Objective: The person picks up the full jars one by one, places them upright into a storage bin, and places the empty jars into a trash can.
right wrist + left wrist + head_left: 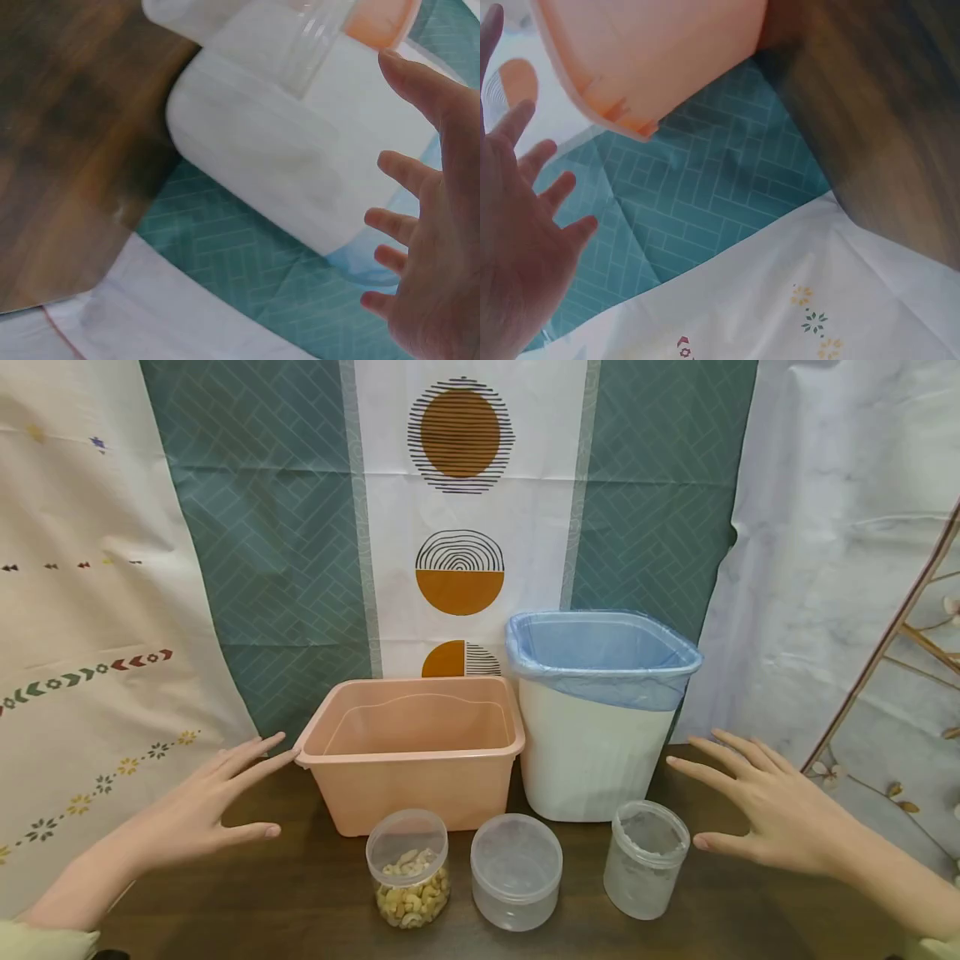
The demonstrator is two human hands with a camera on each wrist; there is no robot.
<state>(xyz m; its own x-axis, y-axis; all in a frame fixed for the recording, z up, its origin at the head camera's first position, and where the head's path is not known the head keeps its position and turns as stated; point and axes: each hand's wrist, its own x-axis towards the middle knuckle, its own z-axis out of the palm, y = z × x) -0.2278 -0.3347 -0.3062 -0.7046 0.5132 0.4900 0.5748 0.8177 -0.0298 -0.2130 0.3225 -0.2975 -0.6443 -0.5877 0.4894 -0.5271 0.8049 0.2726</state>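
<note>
Altogether, two hands show, both with fingers spread, released and holding nothing. Three clear containers stand in a row on the one worktop (292,914): one jar (407,837) with pale nuts (412,897) in its lower part, one shallow tub (516,881) in the middle, and one tall jar (643,868) at the right. Behind them are one pink basin (412,793) and, to its right, one white bin (592,752) with one blue liner (637,691) folded over its rim.

The left hand (198,806) is beside the basin; whether a fingertip touches the rim, I cannot tell. The right hand (772,802) has its thumb near the tall jar.

Only the head view shows the nuts and the whole row. The left wrist view adds small ribs (619,112) under the basin's rim; the right wrist view shows all five right fingers apart.
</note>
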